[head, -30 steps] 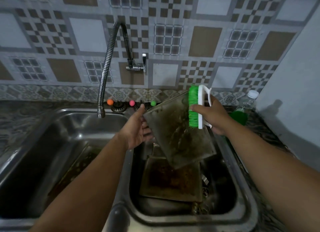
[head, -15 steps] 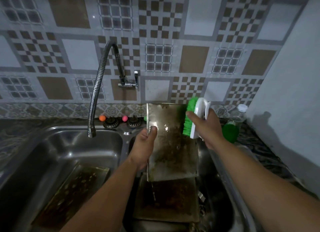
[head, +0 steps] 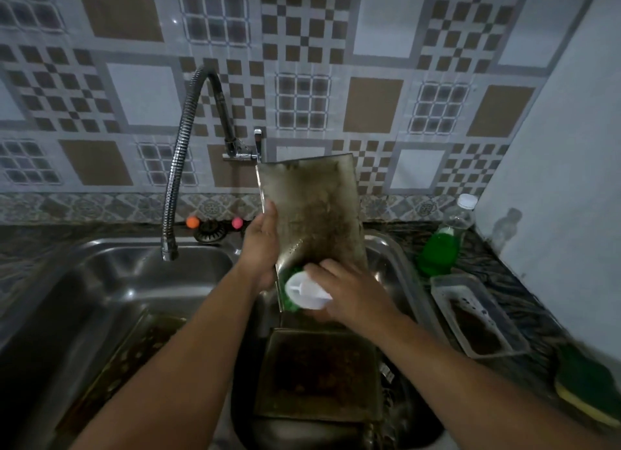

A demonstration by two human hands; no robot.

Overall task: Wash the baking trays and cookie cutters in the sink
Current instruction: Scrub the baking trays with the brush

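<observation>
— Where's the tray?
— Upright over the right sink basin. My left hand grips the baking tray by its nine o'clock edge.
— And the right?
— My right hand clamps the scrub brush, bristles against the tray's six o'clock end.

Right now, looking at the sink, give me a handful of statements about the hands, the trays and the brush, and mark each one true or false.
1. The left hand grips the upright stained metal baking tray by its left edge. True.
2. The right hand holds a yellow sponge against the tray. False: it holds a green-bristled white scrub brush.
3. Water runs from the flexible chrome faucet. False: no stream is visible.
4. Another dirty rectangular tray lies in the right sink basin. True.
5. The clear bottle of green liquid stands left of the faucet. False: it stands on the right counter.
</observation>
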